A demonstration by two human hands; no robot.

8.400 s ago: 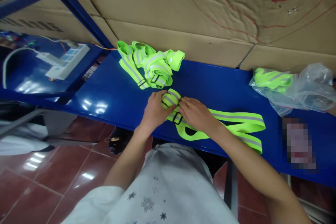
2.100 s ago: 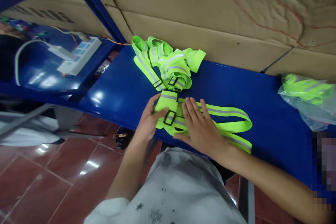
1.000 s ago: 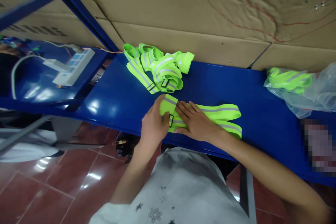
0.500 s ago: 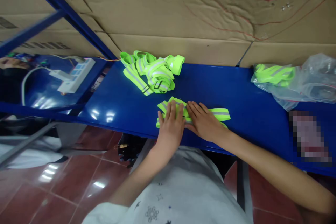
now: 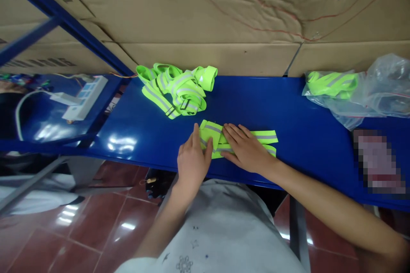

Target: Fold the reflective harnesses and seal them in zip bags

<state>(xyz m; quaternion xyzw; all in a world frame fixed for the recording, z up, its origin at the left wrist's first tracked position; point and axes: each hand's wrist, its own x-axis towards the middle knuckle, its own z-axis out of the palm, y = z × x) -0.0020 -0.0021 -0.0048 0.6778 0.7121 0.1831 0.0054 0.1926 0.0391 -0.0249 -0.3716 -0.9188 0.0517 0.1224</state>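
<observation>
A neon-green reflective strap (image 5: pixel 264 137) with a grey stripe lies folded in flat layers near the front edge of the blue table. My right hand (image 5: pixel 248 148) rests flat on its middle, fingers stretched out and pressing it down. At the strap's left end, my left hand (image 5: pixel 193 160) grips the folded part between thumb and fingers, the thumb on the near side. The fingers partly hide that end. Behind them sits a loose heap of similar reflective straps (image 5: pixel 179 87), some with black buckles.
A clear plastic bag (image 5: pixel 382 89) holding more green strap lies at the right, behind a blurred-out flat object (image 5: pixel 379 162). Cardboard (image 5: pixel 205 57) lines the table's back edge. A white power strip (image 5: pixel 85 99) stands at the left, beyond a blue frame post (image 5: pixel 80 25).
My left hand has shifted left from the strap's top to its left end, where a squared fold now shows. My right hand stays pressed on the strap. The view has shifted slightly.
</observation>
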